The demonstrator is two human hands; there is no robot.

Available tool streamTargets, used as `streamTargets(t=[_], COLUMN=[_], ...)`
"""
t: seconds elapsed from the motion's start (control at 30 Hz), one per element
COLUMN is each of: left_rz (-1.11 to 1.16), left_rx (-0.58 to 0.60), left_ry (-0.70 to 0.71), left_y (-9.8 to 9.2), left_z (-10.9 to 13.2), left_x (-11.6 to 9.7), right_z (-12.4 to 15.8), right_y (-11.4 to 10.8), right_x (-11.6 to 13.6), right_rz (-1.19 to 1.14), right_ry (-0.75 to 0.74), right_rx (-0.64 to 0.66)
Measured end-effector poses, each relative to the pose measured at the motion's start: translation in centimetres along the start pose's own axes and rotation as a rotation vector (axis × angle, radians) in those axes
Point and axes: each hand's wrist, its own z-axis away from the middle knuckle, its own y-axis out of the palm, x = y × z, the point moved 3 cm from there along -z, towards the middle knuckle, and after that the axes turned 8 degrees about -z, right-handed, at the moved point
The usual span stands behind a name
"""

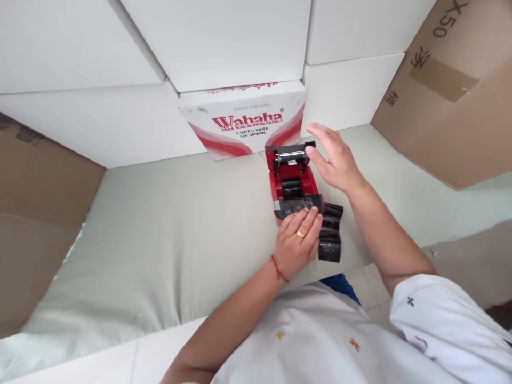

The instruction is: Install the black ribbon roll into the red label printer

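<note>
A red and black label printer (296, 172) stands on the cloth-covered surface with its lid (291, 154) raised. Inside its red bay lies a glossy black roll (292, 188). My left hand (299, 234), wearing a ring, grips the printer's front edge, fingers over the top and thumb hidden. My right hand (334, 157) is open, fingers stretched out, its thumb at the right corner of the raised lid; whether it touches cannot be told. A wavy strip of shiny black film (330, 234) lies by the printer's right front, beside my left hand.
Behind the printer stands a white and red Wahaha water carton (248, 120). White boxes (236, 37) line the back. Brown cardboard boxes flank the surface at left (40, 213) and right (452, 96). The pale green cloth (148, 224) drapes over the front edge.
</note>
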Motion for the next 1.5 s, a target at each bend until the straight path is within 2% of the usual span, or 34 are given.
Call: streamTargets(t=[0.13,0.27,0.33,0.43,0.7,0.77,0.83,0.97,1.03,1.1,1.17,1.3,1.43,1.5], left_rz=[0.020,0.035,0.043,0.039,0.010,0.010,0.017,-0.003,-0.021,-0.023,0.013,0.190,0.323,0.336], left_rx=[0.010,0.022,0.025,0.016,0.012,0.006,0.005,-0.014,-0.024,-0.021,-0.005,-0.035,-0.198,-0.260], left_ry=[-0.003,-0.015,-0.020,-0.015,-0.026,-0.029,-0.034,-0.031,-0.028,-0.025,-0.031,-0.077,-0.154,-0.284], left_y=[0.2,0.3,0.3,0.3,0.1,0.1,0.1,0.1,-0.1,-0.1,-0.1,-0.1,-1.0,-1.4], left_z=[0.2,0.3,0.3,0.2,0.0,0.0,0.0,-0.2,-0.3,-0.3,0.0,0.8,0.6,0.2], left_x=[0.0,0.0,-0.1,-0.2,-0.5,-0.6,-0.6,-0.6,-0.6,-0.6,-0.5,-0.1,0.8,2.2], right_z=[-1.3,-0.7,-0.5,-0.6,-1.0,-1.2,-1.4,-1.3,-0.8,0.1,1.6,6.3,11.8,13.7], right_y=[0.7,-0.8,-1.3,-1.2,0.1,0.2,0.3,0.5,0.4,-0.1,-0.6,-1.5,-1.4,-1.3], right_x=[1.7,4.1,4.8,5.4,8.2,9.0,9.3,8.8,7.9,6.9,6.0,5.5,6.3,6.5], right_rz=[0.066,0.122,0.168,0.259,0.575,0.585,0.578,0.584,0.568,0.500,0.365,0.055,-0.039,-0.052], right_ry=[-0.035,0.009,0.030,0.006,-0.133,-0.154,-0.159,-0.144,-0.108,-0.070,-0.034,0.031,0.004,0.013], right_rx=[0.234,0.334,0.430,0.625,1.277,1.388,1.431,1.383,1.292,1.115,0.880,0.458,0.236,0.158])
